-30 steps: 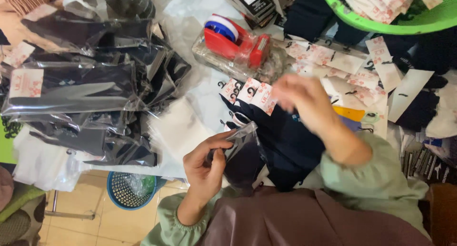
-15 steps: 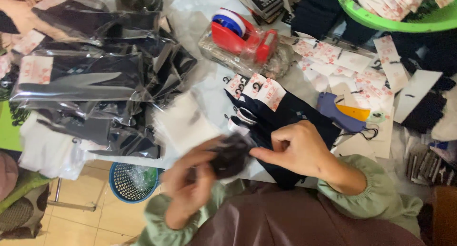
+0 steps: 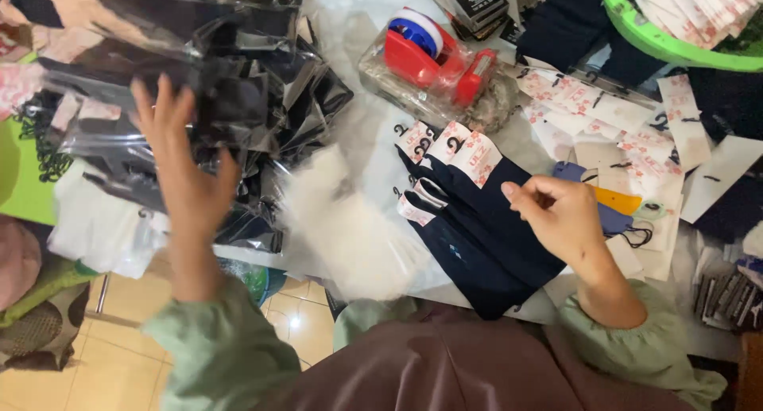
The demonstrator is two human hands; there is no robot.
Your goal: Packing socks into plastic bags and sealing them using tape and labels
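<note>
Head view: left hand (image 3: 179,168), seemingly open, on bagged socks (image 3: 230,101).

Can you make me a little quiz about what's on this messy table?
1. True or false: the left hand rests on the pile of bagged socks.
2. What colour is the tape holder? A red, B yellow, C black.
3. What does the right hand hover over?

Key: 1 true. 2 A. 3 The dark socks with paper tags, lying on the table.
</note>
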